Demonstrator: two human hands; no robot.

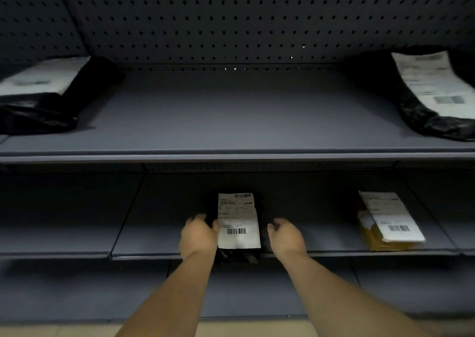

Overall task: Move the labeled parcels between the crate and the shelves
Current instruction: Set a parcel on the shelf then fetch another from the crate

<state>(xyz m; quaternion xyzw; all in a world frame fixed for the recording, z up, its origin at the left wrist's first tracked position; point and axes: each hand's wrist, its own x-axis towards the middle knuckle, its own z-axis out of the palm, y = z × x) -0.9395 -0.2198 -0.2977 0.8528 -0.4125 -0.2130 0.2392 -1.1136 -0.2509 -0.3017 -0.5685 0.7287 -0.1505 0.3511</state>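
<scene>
Dim grey metal shelving with pegboard back; your left hand grips the left edge of the black plastic parcel with white barcode label on the lower shelf's front, your right hand loosely curled just beside it, contact unclear.

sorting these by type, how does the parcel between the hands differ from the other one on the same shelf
The parcel between the hands is wrapped in black; the parcel to its right is yellowish-brown. The black one overhangs the shelf's front edge, flanked by the left hand and right hand; the brown one lies untouched. Both carry white barcode labels.
</scene>
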